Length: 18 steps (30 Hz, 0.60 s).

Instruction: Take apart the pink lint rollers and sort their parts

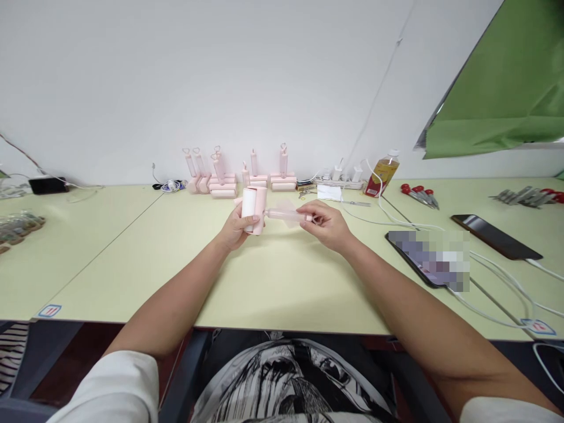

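My left hand [238,227] is closed around the pink head of a lint roller [259,210], its white roll facing left. Between the two hands runs a pale pink, see-through handle [284,215], lying nearly level above the table. Its left end meets or almost touches the head; whether they are joined, I cannot tell. My right hand [325,223] pinches the handle's other end, where a small loop shows. Against the wall behind stand several similar pink lint rollers [224,187], handles pointing up.
A power strip [341,182] and a drink bottle [381,174] stand by the wall, with a white paper [329,192] nearby. To the right lie a phone with a blurred screen [429,258], a dark phone [496,236], white cables and red-ended tools [420,195].
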Tool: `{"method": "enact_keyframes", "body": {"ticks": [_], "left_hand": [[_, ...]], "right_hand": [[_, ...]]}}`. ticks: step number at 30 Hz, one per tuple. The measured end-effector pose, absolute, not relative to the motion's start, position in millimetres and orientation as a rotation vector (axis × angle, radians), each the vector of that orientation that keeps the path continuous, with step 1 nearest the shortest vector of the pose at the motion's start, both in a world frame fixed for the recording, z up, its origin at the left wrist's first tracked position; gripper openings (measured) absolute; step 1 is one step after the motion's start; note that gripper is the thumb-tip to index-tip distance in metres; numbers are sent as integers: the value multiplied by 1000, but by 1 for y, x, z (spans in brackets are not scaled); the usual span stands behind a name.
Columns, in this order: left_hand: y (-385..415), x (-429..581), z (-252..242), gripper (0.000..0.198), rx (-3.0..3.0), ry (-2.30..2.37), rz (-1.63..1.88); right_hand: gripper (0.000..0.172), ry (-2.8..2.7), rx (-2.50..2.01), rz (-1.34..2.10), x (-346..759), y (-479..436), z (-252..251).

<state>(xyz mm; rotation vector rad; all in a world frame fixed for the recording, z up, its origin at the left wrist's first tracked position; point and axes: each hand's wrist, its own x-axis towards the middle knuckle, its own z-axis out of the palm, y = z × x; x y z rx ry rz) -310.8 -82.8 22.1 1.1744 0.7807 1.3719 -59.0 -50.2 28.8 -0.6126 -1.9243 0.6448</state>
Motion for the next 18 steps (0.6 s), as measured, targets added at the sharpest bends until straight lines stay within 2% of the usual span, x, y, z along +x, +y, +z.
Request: {"method": "enact_keyframes", "body": {"ticks": [9,18], "left_hand": [[-82,-311,21,50,1200,862,1329],[-82,-311,21,49,1191,852,1329]], "right_hand": [[31,-2135,-473,182,-59,-59,35],[29,-2138,-485,143,-61,-61,35]]}}
